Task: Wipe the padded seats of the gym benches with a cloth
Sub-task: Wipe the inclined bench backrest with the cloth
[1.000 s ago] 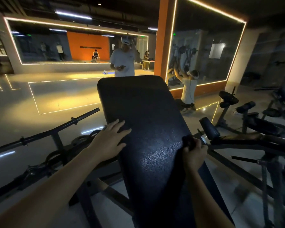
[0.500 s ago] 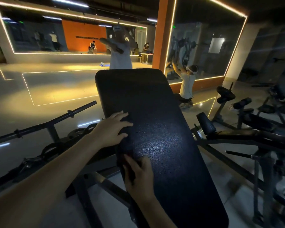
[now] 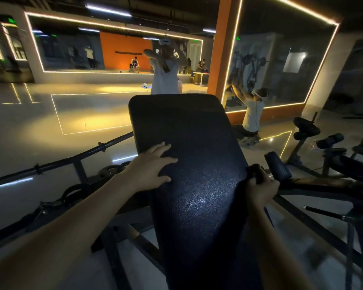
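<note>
Dim gym, LED-edged mirror (image 3: pixel 71 49) on the far wall, barbell (image 3: pixel 71 160) left of the bench, a person (image 3: pixel 165 76) standing beyond its far end. Inclined black padded seat (image 3: pixel 193 139) runs up the centre; left hand (image 3: pixel 151 166) lies flat on its left edge, fingers straight and spread. Right hand (image 3: pixel 260 188) is curled tight round a dark cloth (image 3: pixel 256 173), pressed against the seat's right edge, just beside a foam roller pad (image 3: pixel 278 166).
</note>
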Available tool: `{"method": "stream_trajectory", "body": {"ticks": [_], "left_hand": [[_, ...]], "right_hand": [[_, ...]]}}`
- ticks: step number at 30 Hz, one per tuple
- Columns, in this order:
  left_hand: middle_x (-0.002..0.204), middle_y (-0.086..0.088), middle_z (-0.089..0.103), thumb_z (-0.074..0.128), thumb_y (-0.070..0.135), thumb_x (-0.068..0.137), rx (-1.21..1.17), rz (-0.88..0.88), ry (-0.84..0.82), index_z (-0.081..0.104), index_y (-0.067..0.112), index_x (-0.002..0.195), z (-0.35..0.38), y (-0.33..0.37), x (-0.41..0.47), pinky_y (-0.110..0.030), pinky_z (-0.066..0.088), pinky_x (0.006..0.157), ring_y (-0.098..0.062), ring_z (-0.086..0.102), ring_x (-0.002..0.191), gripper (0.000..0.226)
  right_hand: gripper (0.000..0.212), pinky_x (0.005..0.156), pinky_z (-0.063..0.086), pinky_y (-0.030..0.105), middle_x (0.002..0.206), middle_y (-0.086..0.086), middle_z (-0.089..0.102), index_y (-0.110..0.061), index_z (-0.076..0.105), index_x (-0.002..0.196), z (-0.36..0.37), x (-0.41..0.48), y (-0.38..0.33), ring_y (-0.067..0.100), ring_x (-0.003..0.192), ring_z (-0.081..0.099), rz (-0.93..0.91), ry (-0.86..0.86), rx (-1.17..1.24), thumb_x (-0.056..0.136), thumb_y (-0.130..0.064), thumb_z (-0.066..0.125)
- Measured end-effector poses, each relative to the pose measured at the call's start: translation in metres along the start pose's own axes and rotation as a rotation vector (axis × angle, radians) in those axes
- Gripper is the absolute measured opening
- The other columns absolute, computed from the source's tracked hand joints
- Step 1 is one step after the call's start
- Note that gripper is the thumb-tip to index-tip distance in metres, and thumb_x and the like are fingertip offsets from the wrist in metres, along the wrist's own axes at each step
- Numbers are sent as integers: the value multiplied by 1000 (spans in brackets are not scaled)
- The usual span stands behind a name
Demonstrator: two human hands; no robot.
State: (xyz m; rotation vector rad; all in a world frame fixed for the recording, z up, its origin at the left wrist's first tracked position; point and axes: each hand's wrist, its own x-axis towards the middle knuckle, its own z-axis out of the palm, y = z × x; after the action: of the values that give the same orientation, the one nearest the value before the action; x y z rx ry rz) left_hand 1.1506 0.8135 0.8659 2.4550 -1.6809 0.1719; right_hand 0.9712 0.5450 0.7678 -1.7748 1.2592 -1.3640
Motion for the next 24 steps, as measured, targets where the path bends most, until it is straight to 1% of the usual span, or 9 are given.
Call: {"method": "stream_trajectory", "body": {"ticks": [3,5,7,10,12,15,20,22,24], "left_hand": [[164,4,1,62,44,92,-23,-4,3,36,35,149,-1,-4,0,-32,12,119,-12,-4,150,63],[164,5,3,60,46,93,-11,0,5,37,36,149,-2,-6,-1,-33,14,118,-11,-3,150,62],[164,5,7,58,45,94,9,-2,30,40,36,147,-2,-6,0,-34,18,117,-11,0,150,57],[162,5,15,53,42,96,42,-20,80,42,36,145,-5,-3,4,-36,23,115,-13,8,148,50],[161,5,20,50,38,98,38,-39,105,43,35,145,-9,1,8,-35,24,112,-15,14,147,48],[157,4,28,47,29,100,-12,-75,146,47,32,143,-13,9,12,-36,28,108,-17,22,144,44],[154,3,35,46,24,99,-21,-103,160,50,30,141,-14,14,14,-37,29,106,-18,26,141,42],[154,3,35,46,26,100,-20,-109,153,49,30,142,-14,14,14,-36,29,106,-17,25,141,42],[154,4,35,45,26,100,-35,-105,153,49,30,142,-14,13,13,-35,30,107,-17,26,141,42]], "right_hand": [[40,91,41,28,115,22,53,-16,70,122,12,8,-2,39,105,56,118,38,11,87,-12,50],[39,93,39,25,117,20,55,-19,68,125,11,-2,-6,36,109,56,86,12,17,90,-12,53],[35,91,37,21,114,12,54,-22,65,127,11,-20,-17,25,105,57,1,-64,72,94,-13,56],[32,79,32,6,101,1,43,-23,65,128,19,-70,-44,13,87,48,-236,-169,75,96,-21,61],[32,73,30,2,97,-2,40,-20,67,126,26,-106,-62,8,82,41,-421,-229,73,94,-21,63],[32,72,29,6,93,-1,41,-15,69,122,36,-143,-76,9,81,40,-612,-306,100,90,-16,66],[36,74,38,17,93,4,46,-16,66,126,35,-163,-84,16,82,47,-882,-441,89,90,-16,67],[36,74,42,18,93,3,45,-15,67,125,33,-142,-81,14,83,46,-885,-422,73,89,-12,68],[36,79,39,12,95,2,41,-14,67,125,31,-106,-74,6,86,39,-713,-322,76,90,-7,66]]}}
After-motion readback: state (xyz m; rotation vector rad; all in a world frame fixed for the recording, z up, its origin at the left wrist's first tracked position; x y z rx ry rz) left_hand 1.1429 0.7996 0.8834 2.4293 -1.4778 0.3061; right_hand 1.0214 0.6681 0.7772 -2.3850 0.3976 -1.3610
